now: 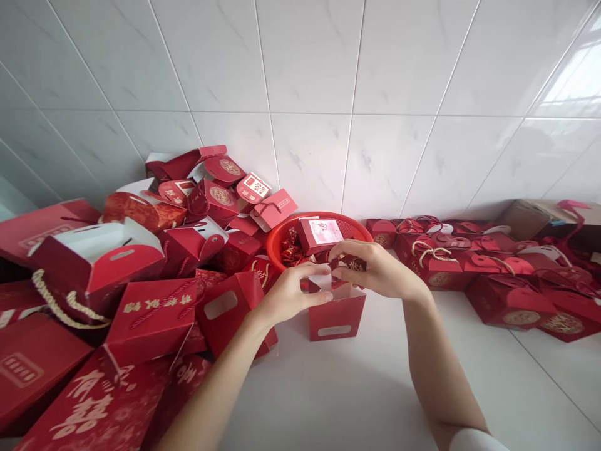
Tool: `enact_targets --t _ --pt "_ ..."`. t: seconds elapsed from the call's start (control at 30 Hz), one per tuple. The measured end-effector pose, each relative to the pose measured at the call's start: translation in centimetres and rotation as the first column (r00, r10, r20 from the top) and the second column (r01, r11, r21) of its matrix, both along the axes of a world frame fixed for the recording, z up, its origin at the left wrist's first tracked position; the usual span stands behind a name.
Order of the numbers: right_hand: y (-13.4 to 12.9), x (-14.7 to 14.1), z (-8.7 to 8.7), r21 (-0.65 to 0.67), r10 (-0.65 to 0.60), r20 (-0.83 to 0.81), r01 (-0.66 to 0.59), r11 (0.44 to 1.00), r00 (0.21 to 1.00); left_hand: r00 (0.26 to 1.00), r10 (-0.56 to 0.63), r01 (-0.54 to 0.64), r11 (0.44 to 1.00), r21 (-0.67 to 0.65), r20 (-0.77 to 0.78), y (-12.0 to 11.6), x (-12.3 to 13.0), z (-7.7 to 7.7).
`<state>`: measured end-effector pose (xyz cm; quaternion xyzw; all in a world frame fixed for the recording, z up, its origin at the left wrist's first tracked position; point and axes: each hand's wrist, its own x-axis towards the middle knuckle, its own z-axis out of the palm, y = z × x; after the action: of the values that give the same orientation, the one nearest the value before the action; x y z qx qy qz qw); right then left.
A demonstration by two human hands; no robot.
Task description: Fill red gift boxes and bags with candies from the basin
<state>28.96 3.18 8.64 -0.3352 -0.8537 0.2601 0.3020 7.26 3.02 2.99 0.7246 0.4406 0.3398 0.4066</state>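
Note:
A small red box (336,318) with a pale oval window stands upright on the white tiled surface, its top open. My left hand (295,293) is closed on the upper left edge of this box, thumb and fingers at its flap. Over the opening, my right hand (364,268) holds a small dark red packet (352,263) with light markings between thumb and fingers. Just behind both hands is a red plastic basket (275,241) containing shiny red wrapped pieces (292,249) and a red box with a pink and white label (325,231).
Many open red gift boxes (153,313), some with rope handles, are heaped on the left up to the tiled wall (310,156). Rows of closed red boxes (511,305) stand on the right, with a brown cardboard box (533,219) behind them.

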Motion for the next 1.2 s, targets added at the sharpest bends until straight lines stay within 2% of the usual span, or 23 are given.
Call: enact_targets --t 0.13,0.23,0.4,0.67,0.83,1.07,1.2 --pt "0.0 -0.2 -0.1 -0.057 0.027 0.046 -0.024 0.998 0.999 0.997 -0.058 0.058 0.998 -0.011 0.044 0.0 0.0 0.1" --pt "-0.1 -0.1 -0.1 -0.081 0.015 0.047 -0.011 0.997 0.999 0.997 -0.053 0.055 0.998 -0.024 0.061 0.1 -0.1 0.0" --pt "-0.1 -0.3 0.0 0.014 0.007 0.002 -0.007 1.0 1.0 0.998 -0.048 0.049 0.998 -0.028 0.048 0.1 -0.2 -0.2" --pt "0.9 -1.4 -1.0 -0.113 0.167 -0.158 -0.185 0.976 0.973 0.991 -0.096 0.095 0.995 0.009 0.096 0.0 -0.2 -0.4" --pt "0.9 -1.1 -1.1 -0.048 0.137 -0.18 -0.148 0.988 0.974 0.996 -0.057 0.055 0.998 0.033 0.062 -0.1 -0.1 -0.2" --pt "0.8 -0.9 -0.9 -0.057 0.138 -0.119 -0.146 0.988 0.983 0.989 -0.1 0.102 0.995 -0.009 0.113 -0.1 -0.1 -0.2" --pt "0.6 -0.1 -0.4 -0.017 0.075 -0.159 -0.078 0.997 0.985 0.995 -0.055 0.054 0.999 0.006 0.083 0.0 -0.2 -0.6"
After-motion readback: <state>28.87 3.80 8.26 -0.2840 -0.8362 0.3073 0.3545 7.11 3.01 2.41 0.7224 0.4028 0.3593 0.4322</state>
